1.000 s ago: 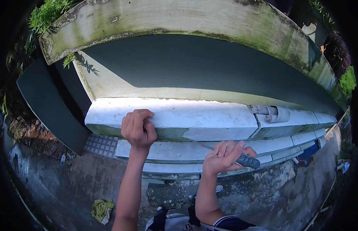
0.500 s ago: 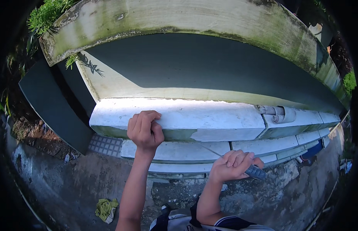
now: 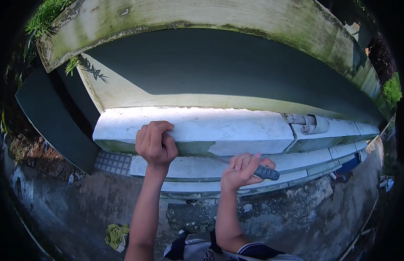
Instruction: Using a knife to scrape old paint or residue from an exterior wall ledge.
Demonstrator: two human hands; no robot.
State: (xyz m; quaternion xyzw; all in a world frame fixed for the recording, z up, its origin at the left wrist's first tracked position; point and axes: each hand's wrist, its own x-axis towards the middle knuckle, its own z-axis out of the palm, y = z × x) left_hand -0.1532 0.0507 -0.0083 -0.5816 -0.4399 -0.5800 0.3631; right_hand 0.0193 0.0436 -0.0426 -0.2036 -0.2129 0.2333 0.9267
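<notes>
A white-topped ledge [image 3: 223, 124] with a greenish front face runs across the middle. My left hand [image 3: 155, 143] rests at its front left edge, fingers curled over it. My right hand [image 3: 244, 172], lower and to the right, is closed around a grey-handled tool [image 3: 268, 174]. Its thin blade reaches leftward toward the underside of the ledge's front; the tip is too faint to make out.
Rolled pale pieces [image 3: 315, 126] lie on the ledge's right part. Lower white steps [image 3: 197, 169] run beneath. A mossy curved slab [image 3: 189, 15] overhangs the back. A dark panel [image 3: 54, 122] stands left, a crumpled yellow-green cloth [image 3: 116, 237] lies on the concrete.
My right hand with the tool shifted right and down, then back left and up, closer to the ledge. My left hand keeps its place on the edge; the view shifts slightly.
</notes>
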